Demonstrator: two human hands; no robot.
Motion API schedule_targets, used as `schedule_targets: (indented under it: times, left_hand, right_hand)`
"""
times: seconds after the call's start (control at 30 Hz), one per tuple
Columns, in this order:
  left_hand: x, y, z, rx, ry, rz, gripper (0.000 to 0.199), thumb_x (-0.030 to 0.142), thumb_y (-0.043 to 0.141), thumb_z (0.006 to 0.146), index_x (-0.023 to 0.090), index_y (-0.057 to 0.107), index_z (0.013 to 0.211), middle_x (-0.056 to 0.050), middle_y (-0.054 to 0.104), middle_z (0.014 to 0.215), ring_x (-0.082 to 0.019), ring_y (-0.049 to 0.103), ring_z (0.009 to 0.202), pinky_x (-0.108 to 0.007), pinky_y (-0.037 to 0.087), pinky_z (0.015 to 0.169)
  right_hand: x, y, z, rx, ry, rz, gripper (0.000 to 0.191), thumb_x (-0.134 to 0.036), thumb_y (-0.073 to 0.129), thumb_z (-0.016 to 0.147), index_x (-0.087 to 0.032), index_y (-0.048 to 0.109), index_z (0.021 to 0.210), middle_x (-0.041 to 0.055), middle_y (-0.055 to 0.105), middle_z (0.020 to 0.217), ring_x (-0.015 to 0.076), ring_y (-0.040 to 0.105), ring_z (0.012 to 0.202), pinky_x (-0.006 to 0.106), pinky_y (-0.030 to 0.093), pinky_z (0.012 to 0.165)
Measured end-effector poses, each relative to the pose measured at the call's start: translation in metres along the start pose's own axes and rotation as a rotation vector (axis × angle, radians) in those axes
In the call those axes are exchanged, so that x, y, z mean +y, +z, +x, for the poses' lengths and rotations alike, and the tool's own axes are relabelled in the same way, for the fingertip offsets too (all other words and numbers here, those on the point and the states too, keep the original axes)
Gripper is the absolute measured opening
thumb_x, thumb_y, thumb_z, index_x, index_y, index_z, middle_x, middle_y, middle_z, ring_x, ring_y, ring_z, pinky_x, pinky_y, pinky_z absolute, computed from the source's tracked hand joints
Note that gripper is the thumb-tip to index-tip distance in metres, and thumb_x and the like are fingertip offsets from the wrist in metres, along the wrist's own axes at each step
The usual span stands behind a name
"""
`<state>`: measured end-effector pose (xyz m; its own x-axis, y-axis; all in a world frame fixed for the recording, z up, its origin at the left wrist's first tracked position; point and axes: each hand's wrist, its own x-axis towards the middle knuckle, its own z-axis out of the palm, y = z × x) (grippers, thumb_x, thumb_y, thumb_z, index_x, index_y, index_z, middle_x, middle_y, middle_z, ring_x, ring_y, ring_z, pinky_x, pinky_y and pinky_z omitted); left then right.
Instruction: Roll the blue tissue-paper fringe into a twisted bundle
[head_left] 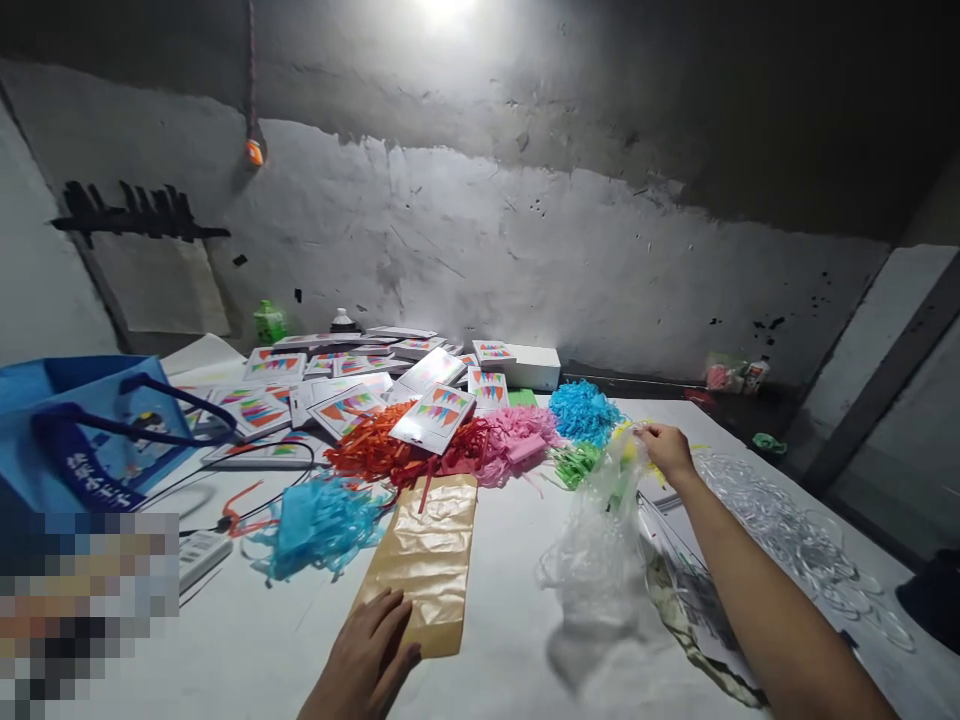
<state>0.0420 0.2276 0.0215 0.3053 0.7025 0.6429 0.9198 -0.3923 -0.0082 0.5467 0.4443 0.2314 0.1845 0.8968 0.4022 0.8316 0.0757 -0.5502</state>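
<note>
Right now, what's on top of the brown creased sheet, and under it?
On the brown creased sheet: the left hand over its near left edge, a red strip over its far end. Anything underneath is covered and can't be seen.

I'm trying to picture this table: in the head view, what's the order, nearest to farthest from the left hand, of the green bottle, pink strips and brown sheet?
1. Brown sheet: its near end lies under the left hand.
2. Pink strips: beyond the sheet, rightward.
3. Green bottle: at the back, leftward.
</note>
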Motion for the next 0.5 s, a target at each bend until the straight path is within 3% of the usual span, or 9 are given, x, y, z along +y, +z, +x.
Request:
schedule_targets:
  times: [0.13,0.23,0.3,0.37,0.43,0.5]
  left_hand:
    - [0.0,0.002,0.0,0.003,-0.033,-0.025,0.042,0.053,0.059,0.089,0.021,0.071,0.113,-0.012,0.074,0.118,-0.033,0.071,0.108,-0.047,0.064,0.084]
    - [0.001,0.002,-0.001,-0.005,-0.052,-0.044,0.041,0.052,0.061,0.088,0.022,0.07,0.115,-0.013,0.073,0.12,-0.033,0.07,0.11,-0.046,0.062,0.087]
    - [0.002,0.001,-0.002,-0.016,-0.048,-0.053,0.042,0.051,0.063,0.087,0.023,0.07,0.117,-0.012,0.073,0.121,-0.034,0.069,0.112,-0.047,0.062,0.089]
    - [0.004,-0.002,-0.001,-0.031,-0.047,-0.059,0.041,0.049,0.064,0.087,0.023,0.068,0.118,-0.012,0.072,0.122,-0.034,0.068,0.113,-0.047,0.061,0.091]
    - [0.007,-0.004,0.0,-0.043,-0.051,-0.07,0.04,0.048,0.065,0.087,0.023,0.068,0.119,-0.012,0.072,0.123,-0.034,0.067,0.114,-0.048,0.059,0.093]
    - [0.01,-0.007,0.001,-0.051,-0.059,-0.091,0.039,0.047,0.065,0.087,0.023,0.067,0.119,-0.012,0.072,0.123,-0.034,0.067,0.115,-0.049,0.058,0.094]
  right_hand:
    - [0.012,0.006,-0.007,-0.021,-0.007,-0.049,0.027,-0.041,0.062,0.095,-0.015,0.066,0.101,0.0014,0.069,0.097,0.0165,0.067,0.083,0.034,0.057,0.074]
    - [0.016,0.009,-0.03,0.038,-0.059,-0.095,0.033,-0.04,0.063,0.094,-0.017,0.062,0.118,0.0082,0.065,0.121,0.0226,0.064,0.108,0.046,0.053,0.093]
    - [0.013,0.014,-0.061,0.107,-0.127,-0.127,0.043,-0.04,0.057,0.096,-0.017,0.054,0.132,0.0137,0.052,0.142,0.0302,0.048,0.133,0.054,0.04,0.108]
    - [0.006,0.025,-0.101,0.104,-0.247,-0.158,0.048,-0.041,0.05,0.098,-0.016,0.05,0.139,0.0163,0.043,0.152,0.0323,0.029,0.146,0.053,0.027,0.118]
    - [0.0,0.042,-0.145,-0.014,-0.413,-0.195,0.048,-0.047,0.058,0.093,-0.024,0.057,0.135,0.0102,0.055,0.145,0.0307,0.032,0.146,0.051,0.018,0.122]
    - [-0.001,0.06,-0.183,-0.142,-0.524,-0.238,0.022,-0.044,0.059,0.094,-0.034,0.072,0.108,0.0006,0.076,0.107,0.0271,0.056,0.128,0.055,0.01,0.123]
